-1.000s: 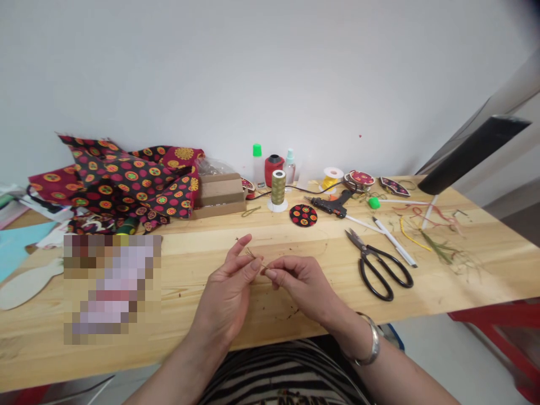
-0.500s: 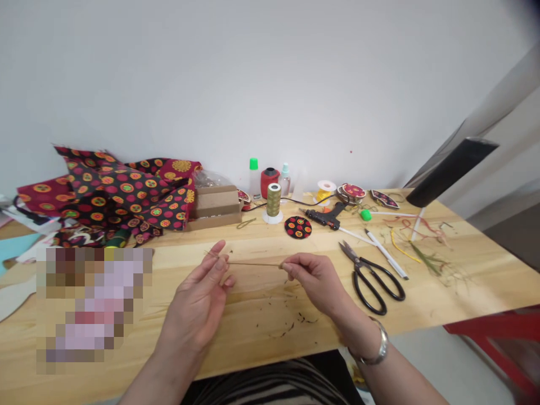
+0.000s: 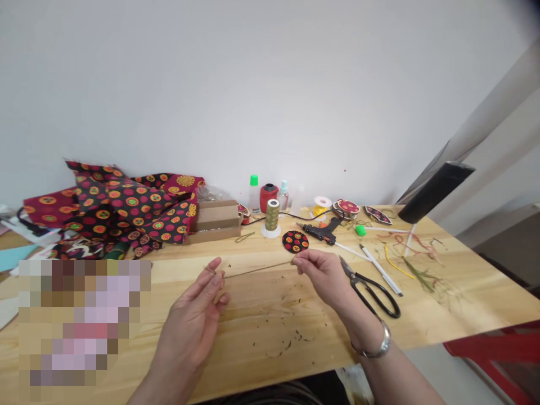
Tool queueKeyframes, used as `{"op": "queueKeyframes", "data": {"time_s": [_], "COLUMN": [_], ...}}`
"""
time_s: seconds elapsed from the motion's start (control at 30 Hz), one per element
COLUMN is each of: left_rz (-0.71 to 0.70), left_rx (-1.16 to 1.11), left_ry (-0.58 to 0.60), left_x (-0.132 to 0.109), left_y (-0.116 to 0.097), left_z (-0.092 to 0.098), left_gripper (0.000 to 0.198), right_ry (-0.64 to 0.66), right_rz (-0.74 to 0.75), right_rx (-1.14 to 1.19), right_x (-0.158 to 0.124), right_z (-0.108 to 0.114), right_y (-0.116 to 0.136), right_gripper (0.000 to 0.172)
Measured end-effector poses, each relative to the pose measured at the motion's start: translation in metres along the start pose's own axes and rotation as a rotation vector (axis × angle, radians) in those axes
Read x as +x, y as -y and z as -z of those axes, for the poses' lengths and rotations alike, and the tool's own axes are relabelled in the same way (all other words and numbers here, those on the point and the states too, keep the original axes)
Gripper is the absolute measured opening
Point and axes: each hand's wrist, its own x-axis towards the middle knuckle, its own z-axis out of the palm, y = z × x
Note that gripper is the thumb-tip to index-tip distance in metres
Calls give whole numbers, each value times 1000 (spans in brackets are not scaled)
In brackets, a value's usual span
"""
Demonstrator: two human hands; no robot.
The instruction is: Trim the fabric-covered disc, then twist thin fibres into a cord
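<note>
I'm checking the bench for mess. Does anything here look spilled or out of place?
Yes, mildly. Small dark snippets lie scattered on the table near the left hand and right hand, which pinch a thin strand between them. Loose coloured offcuts sprawl in a tangle right of the scissors. Nothing looks broken.

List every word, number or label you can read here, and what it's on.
No text can be read.
Bottles: labels, if any, too small.
Spool, glue gun: no legible marks.
Pixelated patch at left: unreadable.
Thread between left hand and right hand: bare.
</note>
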Motion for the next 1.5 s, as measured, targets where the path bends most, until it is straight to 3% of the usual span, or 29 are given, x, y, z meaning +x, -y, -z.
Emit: {"op": "queueKeyframes", "data": {"time_s": [0.3,0.47,0.57,0.63,0.73,0.77,0.87,1.0,1.17,1.33,1.5], "left_rz": [32,41,-46,-203,-498,-537,-544,-380,-459,-781,-1054], "left_rx": [-1,48,89,192,534,650,814,796,948,1208,1319], "left_ry": [-16,-120,-216,-221,-54,43,310,542,523,501,500], "left_x": [-1,7,7,4,-6,-10,-15,-15,-14,-14,-13], "left_y": [2,5,2,-1,-5,-5,0,19,34,34,38], "left_z": [1,8,12,12,3,-2,-18,-27,-20,-17,-16], "left_gripper": [26,24,26,34,31,27,28,40,35,28,27], "right_ry": [24,24,35,66,145,176,255,306,355,374,395], "right_rz": [61,89,109,129,189,213,282,355,363,365,354], "right_rx": [-29,-49,-79,-112,-193,-224,-300,-377,-412,-431,-442], "right_x": [9,10,10,9,5,3,-2,-6,-7,-7,-6], "right_z": [-1,1,4,6,5,4,-3,-9,-11,-13,-14], "right_y": [11,12,15,19,28,31,37,38,35,33,32], "right_gripper": [22,19,18,17,18,18,16,19,21,19,19]}}
